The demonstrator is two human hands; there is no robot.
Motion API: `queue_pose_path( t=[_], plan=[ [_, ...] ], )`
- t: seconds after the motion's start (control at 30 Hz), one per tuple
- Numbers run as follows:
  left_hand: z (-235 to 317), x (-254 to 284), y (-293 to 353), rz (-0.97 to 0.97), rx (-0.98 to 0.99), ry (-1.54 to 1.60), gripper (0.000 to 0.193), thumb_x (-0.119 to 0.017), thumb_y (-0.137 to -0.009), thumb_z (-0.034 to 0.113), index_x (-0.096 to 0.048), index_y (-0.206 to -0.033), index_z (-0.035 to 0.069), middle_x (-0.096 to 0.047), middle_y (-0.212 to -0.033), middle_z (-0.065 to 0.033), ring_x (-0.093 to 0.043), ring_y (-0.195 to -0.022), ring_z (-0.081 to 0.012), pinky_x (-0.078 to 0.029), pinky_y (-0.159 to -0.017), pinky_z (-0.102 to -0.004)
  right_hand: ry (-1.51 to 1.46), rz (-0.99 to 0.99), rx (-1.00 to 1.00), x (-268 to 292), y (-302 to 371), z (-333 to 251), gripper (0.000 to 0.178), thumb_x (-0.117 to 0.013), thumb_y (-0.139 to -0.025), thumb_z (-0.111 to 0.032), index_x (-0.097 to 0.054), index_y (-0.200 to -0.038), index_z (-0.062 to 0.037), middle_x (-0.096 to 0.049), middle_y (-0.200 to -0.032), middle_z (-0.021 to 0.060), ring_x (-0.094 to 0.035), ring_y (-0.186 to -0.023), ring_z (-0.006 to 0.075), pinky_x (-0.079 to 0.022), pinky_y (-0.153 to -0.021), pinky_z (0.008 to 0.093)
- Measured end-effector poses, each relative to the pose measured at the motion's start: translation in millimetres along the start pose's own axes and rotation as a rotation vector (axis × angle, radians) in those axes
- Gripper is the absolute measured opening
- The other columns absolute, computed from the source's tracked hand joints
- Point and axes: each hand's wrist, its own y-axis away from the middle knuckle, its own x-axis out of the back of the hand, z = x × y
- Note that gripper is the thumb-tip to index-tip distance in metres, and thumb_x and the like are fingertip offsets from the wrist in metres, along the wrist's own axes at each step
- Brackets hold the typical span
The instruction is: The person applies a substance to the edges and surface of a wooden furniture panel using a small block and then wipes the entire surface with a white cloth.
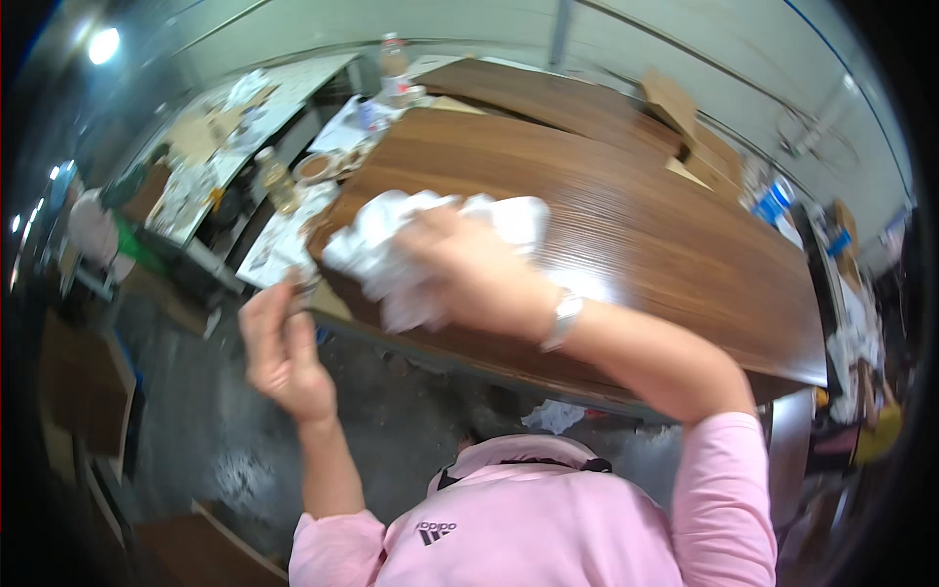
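White crumpled cloth (pixel 411 245) lies bunched on the near-left part of the brown wooden panel (pixel 636 235), pressed under the right hand (pixel 479 274), whose fingers close over it. The left hand (pixel 279 342) is at the panel's near-left corner, fingers curled around a small thing too blurred to identify. Bottles (pixel 277 181) stand on the cluttered worktop (pixel 284 245) beyond.
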Motion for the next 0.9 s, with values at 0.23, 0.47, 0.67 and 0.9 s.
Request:
queue_pose_path(
  t=[0.23, 0.47, 0.67, 0.9],
  plan=[
    [-25.6, 18.5, 11.6, -0.197, 0.08, 0.1, 0.035, -0.049, -0.1, -0.005, -0.053, -0.134, -0.011, -0.057, -0.136, -0.0186, -0.054, -0.129, -0.0263, -0.037, -0.113, -0.0379, 0.483, 0.081, -0.073, 19.4, 133.5, -12.3, 0.05, -0.065, -0.083, -0.016, -0.058, -0.129, 0.0007, -0.057, -0.131, 0.0227, -0.06, -0.117, 0.0403, -0.051, -0.096, 0.0529],
    [10.2, -56.9, 12.8, -0.222, 0.154, 0.236, 0.033, -0.049, -0.099, -0.006, -0.056, -0.132, -0.01, -0.057, -0.13, -0.0163, -0.058, -0.121, -0.0248, -0.04, -0.111, -0.0372, 0.888, 0.265, -0.646, 161.0, 435.5, 8.1, 0.042, -0.061, -0.076, 0.005, -0.065, -0.118, 0.0031, -0.066, -0.124, 0.0222, -0.063, -0.116, 0.0394, -0.049, -0.103, 0.0488],
    [67.9, -184.4, 35.6, -0.653, 0.03, 0.534, 0.035, -0.054, -0.092, -0.007, -0.062, -0.127, -0.006, -0.057, -0.128, -0.0126, -0.055, -0.12, -0.0214, -0.036, -0.109, -0.0337, 0.97, 0.583, -0.878, 190.0, 465.9, -7.4, 0.056, -0.051, -0.068, 0.014, -0.063, -0.122, 0.0065, -0.065, -0.125, 0.0244, -0.059, -0.123, 0.0391, -0.047, -0.107, 0.0453],
    [122.8, -278.1, 66.6, -0.81, 0.069, 0.599, 0.031, -0.057, -0.091, -0.01, -0.068, -0.12, -0.002, -0.059, -0.115, -0.0093, -0.058, -0.109, -0.0189, -0.043, -0.099, -0.0288, 0.585, 0.442, -0.5, 108.2, 371.9, -1.6, 0.041, -0.064, -0.076, -0.004, -0.067, -0.116, -0.0062, -0.064, -0.13, 0.0177, -0.057, -0.128, 0.0372, -0.039, -0.113, 0.0535]
  ],
)
